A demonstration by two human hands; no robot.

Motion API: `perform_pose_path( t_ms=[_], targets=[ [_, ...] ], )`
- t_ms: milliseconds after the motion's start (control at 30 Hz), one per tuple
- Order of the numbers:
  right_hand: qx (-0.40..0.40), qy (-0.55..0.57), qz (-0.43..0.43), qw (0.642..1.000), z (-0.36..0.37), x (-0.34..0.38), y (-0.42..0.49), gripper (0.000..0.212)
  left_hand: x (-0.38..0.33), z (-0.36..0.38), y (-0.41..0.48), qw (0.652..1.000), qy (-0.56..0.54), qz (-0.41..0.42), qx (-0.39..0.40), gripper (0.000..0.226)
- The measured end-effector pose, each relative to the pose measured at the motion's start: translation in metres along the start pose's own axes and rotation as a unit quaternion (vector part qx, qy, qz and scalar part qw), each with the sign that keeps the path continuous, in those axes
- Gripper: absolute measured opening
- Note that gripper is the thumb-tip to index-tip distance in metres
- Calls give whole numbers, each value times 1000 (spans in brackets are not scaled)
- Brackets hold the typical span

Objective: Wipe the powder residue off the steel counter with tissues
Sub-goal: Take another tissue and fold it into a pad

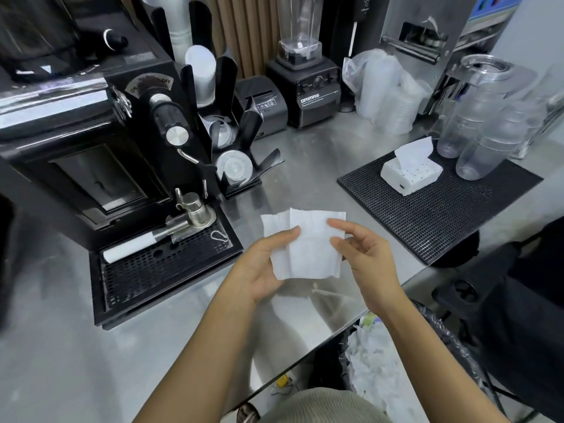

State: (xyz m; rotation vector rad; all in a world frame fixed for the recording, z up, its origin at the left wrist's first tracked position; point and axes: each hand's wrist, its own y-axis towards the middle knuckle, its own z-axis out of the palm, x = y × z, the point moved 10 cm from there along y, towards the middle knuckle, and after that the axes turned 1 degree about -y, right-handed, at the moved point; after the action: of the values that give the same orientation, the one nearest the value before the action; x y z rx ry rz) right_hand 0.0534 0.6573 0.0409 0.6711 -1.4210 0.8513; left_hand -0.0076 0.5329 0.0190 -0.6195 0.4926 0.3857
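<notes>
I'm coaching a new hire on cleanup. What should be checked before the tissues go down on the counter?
1. Tissues held: ok; left hand and right hand both hold the tissues above the steel counter.
2. Tissues clean: ok; they look white and unused.
3. Powder spotted: cannot tell; a pale streak below the tissues may be residue or glare.
4. Wiping room: ok; nothing stands between the drip tray and the black mat.
5. Spares: ok; tissue pack on the mat, a sheet sticking up.
6. Bin: ok; lined bin at the counter edge.
</notes>
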Motion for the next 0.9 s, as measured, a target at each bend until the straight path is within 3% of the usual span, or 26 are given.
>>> perform_pose_path(
  t_ms=[167,267,400,500,633,700,767,833,900],
  targets=[
    [10,22,3,1000,-18,0,9,26,-20,-27,2,992,76,28,-102,44],
    [21,35,11,999,-23,2,12,30,-35,-41,-2,969,169,55,-170,23],
    [23,26,7,999,-28,3,16,35,-52,-48,-10,937,236,115,-232,19],
    [10,-13,-11,1000,-33,5,19,31,-68,-49,-21,887,288,202,-299,8],
    [16,-23,1,1000,-24,-2,20,26,-78,-27,-34,775,410,316,-363,3],
    [21,-12,3,1000,-14,-3,17,23,-72,-3,-38,732,460,359,-352,10],
    [21,-12,3,1000,-5,-2,13,19,-59,19,-37,722,473,393,-316,13],
    [37,20,5,999,5,-3,9,22,-44,34,-30,743,472,394,-266,10],
    [56,88,22,994,13,-8,6,28,-25,45,-13,782,491,338,-183,16]
  ],
)
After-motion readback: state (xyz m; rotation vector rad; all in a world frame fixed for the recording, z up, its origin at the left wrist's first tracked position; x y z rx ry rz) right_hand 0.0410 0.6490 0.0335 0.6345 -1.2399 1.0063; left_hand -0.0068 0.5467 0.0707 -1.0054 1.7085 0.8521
